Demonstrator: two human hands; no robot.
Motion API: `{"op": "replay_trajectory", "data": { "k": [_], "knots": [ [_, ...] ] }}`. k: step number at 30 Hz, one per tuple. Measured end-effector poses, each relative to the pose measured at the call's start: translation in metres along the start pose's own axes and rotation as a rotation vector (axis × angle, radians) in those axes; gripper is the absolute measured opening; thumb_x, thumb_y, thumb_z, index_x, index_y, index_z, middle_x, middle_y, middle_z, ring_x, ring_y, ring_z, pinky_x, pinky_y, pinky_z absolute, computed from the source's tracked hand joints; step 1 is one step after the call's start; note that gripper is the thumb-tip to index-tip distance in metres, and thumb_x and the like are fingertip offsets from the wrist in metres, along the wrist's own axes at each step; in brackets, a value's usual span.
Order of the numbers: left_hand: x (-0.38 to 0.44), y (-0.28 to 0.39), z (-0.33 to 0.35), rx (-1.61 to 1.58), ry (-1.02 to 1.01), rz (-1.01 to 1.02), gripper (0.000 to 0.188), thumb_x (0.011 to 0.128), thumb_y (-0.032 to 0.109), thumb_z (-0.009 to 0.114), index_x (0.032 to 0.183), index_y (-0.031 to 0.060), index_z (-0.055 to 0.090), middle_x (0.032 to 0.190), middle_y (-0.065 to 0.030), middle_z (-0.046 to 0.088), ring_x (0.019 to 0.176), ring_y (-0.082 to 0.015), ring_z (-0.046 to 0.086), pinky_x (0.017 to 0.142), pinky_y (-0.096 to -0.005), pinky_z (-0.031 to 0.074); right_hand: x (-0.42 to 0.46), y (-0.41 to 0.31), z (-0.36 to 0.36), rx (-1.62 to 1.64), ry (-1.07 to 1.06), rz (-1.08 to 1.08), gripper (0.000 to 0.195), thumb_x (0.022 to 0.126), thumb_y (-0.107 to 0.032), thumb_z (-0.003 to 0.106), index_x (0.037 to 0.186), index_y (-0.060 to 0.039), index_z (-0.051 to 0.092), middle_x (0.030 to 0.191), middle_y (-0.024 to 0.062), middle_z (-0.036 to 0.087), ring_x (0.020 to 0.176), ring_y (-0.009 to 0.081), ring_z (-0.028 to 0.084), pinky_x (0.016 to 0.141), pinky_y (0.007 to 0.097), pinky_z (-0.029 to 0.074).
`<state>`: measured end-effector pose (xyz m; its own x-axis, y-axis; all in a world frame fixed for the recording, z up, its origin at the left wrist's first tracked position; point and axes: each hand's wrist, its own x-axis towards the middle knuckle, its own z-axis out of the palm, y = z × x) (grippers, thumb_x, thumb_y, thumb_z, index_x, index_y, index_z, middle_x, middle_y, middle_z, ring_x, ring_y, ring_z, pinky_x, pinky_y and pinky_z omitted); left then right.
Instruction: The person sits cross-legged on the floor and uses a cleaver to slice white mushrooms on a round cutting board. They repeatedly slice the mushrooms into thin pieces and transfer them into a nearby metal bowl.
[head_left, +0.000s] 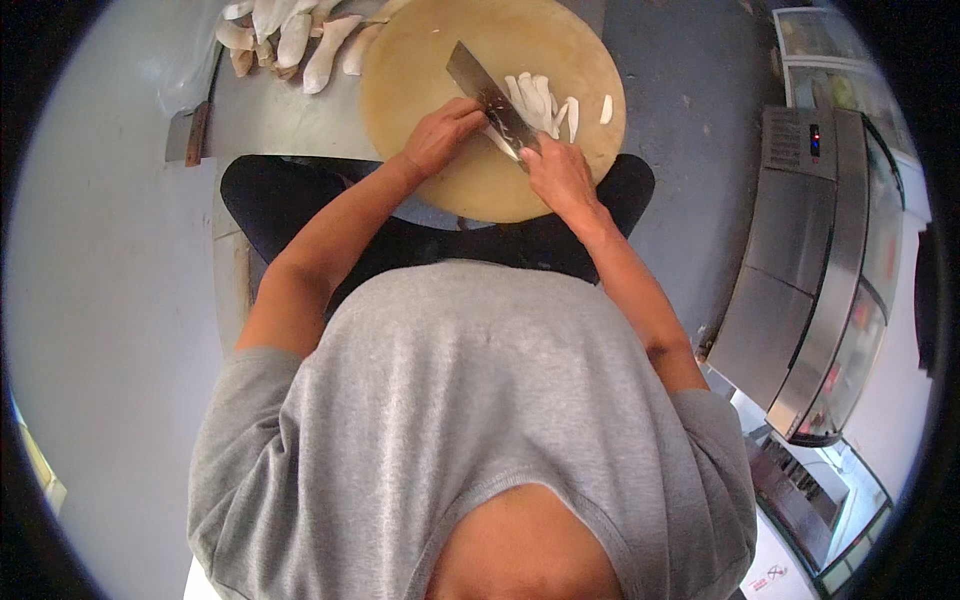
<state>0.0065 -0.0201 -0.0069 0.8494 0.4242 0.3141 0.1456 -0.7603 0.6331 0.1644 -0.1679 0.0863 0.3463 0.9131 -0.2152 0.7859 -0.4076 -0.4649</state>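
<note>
A round yellowish chopping board (420, 67) lies before me, over my knees. My right hand (559, 172) grips a cleaver (476, 79) near its handle end, and the broad blade slants up and left across the board. With curled fingers, my left hand (450, 133) presses against the blade's left side, on the end of a white mushroom piece (501, 141). That piece is partly hidden by the fingers and blade. Right of the blade, several long white mushroom slices (532, 97) lie fanned out, and one slice (606, 109) sits apart near the board's right edge.
Several whole mushrooms, apparently king oyster (330, 52), lie heaped at the board's upper left. Beside a clear plastic bag (184, 79) rests another broad knife with a wooden handle (196, 135). A stainless-steel and glass display cabinet (810, 277) stands on the right. Grey floor (675, 150) shows between.
</note>
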Motion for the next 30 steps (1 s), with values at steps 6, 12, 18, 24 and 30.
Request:
{"op": "replay_trajectory", "data": {
  "k": [6,12,18,24,30],
  "knots": [
    [0.0,-0.005,0.005,0.01,0.069,0.037,0.015,0.081,0.011,0.056,0.095,0.0087,0.059,0.095,-0.0095,0.056,0.099,-0.0304,0.058,0.082,-0.0389,0.049,0.004,0.0,0.017,0.016,0.034,-0.002,0.025,0.089,-0.021,0.062,0.092,0.0044,0.06,0.084,0.0287,0.065,0.086,0.0475,0.063,0.075,0.0539,0.049],
    [0.0,-0.004,0.006,0.054,0.131,0.04,0.015,0.08,0.01,0.056,0.095,0.0077,0.059,0.095,-0.011,0.057,0.096,-0.0317,0.058,0.083,-0.0397,0.048,0.006,0.002,0.012,0.021,0.054,-0.07,0.025,0.089,-0.02,0.061,0.094,0.0041,0.06,0.085,0.0286,0.065,0.085,0.0475,0.063,0.076,0.0534,0.05],
    [-0.002,-0.007,0.006,0.011,0.097,0.016,0.016,0.08,0.008,0.059,0.096,0.007,0.06,0.094,-0.0119,0.058,0.094,-0.033,0.057,0.081,-0.0402,0.048,-0.001,-0.013,-0.017,-0.005,-0.017,-0.039,0.024,0.089,-0.019,0.061,0.094,0.0037,0.06,0.085,0.0294,0.065,0.085,0.0478,0.063,0.075,0.0533,0.049],
    [-0.001,-0.006,0.005,-0.011,0.104,0.016,0.015,0.082,0.01,0.058,0.097,0.0063,0.059,0.094,-0.0122,0.058,0.095,-0.0333,0.057,0.083,-0.0405,0.047,0.005,0.002,0.017,0.012,0.035,-0.027,0.024,0.089,-0.02,0.06,0.095,0.0035,0.061,0.085,0.0291,0.065,0.084,0.0482,0.063,0.076,0.0545,0.049],
    [-0.004,-0.006,0.005,0.0,0.089,0.004,0.015,0.081,0.01,0.057,0.096,0.0057,0.058,0.093,-0.013,0.057,0.094,-0.0337,0.056,0.083,-0.041,0.047,0.003,-0.006,-0.01,0.005,-0.018,-0.029,0.026,0.089,-0.021,0.059,0.094,0.0042,0.061,0.084,0.0296,0.065,0.085,0.048,0.063,0.076,0.0536,0.05]
  ]
}}
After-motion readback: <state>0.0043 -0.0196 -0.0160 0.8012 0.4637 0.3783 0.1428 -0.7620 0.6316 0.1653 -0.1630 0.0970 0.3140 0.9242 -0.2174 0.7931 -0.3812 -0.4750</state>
